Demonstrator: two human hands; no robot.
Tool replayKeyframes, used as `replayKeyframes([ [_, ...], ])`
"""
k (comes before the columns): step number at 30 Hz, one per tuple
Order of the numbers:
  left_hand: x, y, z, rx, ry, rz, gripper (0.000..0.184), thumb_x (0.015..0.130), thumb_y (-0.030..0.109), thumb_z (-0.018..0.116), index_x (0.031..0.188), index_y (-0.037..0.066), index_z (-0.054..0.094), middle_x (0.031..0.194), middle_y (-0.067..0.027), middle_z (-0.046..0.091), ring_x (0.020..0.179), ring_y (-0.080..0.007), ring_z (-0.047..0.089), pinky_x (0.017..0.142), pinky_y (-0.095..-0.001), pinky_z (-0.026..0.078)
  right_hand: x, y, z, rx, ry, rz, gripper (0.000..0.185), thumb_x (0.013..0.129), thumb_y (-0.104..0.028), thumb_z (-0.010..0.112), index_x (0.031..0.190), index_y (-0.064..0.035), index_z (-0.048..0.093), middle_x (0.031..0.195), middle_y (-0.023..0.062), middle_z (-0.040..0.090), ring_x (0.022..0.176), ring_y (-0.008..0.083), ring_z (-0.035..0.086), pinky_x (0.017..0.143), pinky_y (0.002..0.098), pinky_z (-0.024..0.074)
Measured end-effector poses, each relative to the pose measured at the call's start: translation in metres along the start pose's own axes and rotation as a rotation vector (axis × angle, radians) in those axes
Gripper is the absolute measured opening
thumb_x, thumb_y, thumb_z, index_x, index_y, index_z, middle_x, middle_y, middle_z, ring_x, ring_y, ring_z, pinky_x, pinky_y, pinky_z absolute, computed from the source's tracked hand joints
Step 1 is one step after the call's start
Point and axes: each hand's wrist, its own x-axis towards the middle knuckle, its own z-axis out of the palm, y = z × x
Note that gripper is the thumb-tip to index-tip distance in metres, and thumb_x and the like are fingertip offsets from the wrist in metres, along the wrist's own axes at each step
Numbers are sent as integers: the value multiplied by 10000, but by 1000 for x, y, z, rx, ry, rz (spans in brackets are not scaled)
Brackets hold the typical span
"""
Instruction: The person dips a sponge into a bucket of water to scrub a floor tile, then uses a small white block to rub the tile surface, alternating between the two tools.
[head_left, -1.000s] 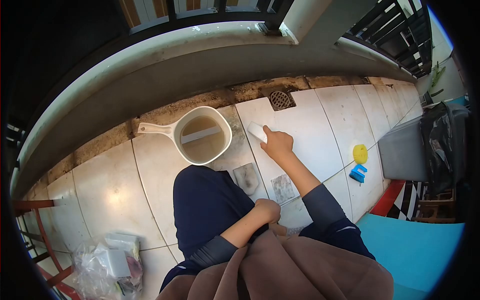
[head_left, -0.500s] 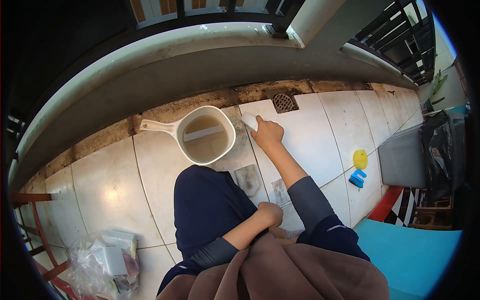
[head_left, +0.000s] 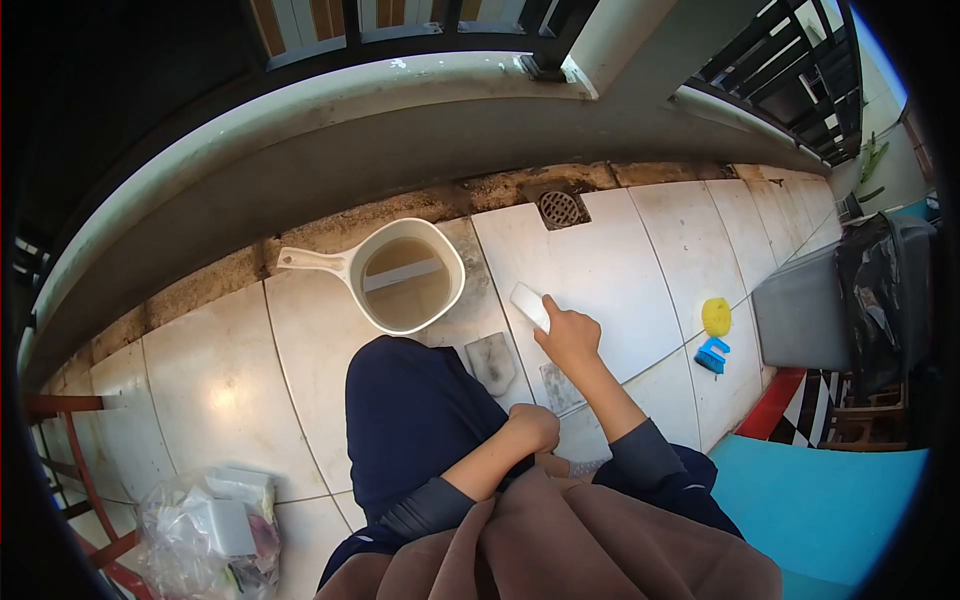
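Short of the floor's (head_left: 610,260) far edge, the right hand (head_left: 572,335) pinches a white block (head_left: 529,304); I cannot tell the left hand's (head_left: 533,428) grip.

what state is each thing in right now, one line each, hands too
right hand: closed on the white block
white block: held, at the floor tiles
left hand: not stretched out, fingers mostly hidden
dipper: upright, part full of cloudy water
yellow scrubber: lying loose
blue brush: lying loose
drain: grate on
clear bag: has things inside
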Motion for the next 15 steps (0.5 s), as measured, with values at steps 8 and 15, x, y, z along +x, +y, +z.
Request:
replayKeyframes([
  [8,8,6,5,20,-17,-6,294,745,187,503,941,47,672,997,-135,644,909,-285,625,726,-406,493,-13,10,9,7,80,11,562,663,-326,700,1159,-140,512,616,94,603,552,242,620,448,352,459],
  [15,7,2,4,-6,-25,25,334,794,243,461,942,23,664,997,-163,635,925,-307,613,757,-419,486,139,-30,-23,12,53,95,402,700,-273,635,1080,-167,559,788,67,654,753,235,648,591,362,507],
])
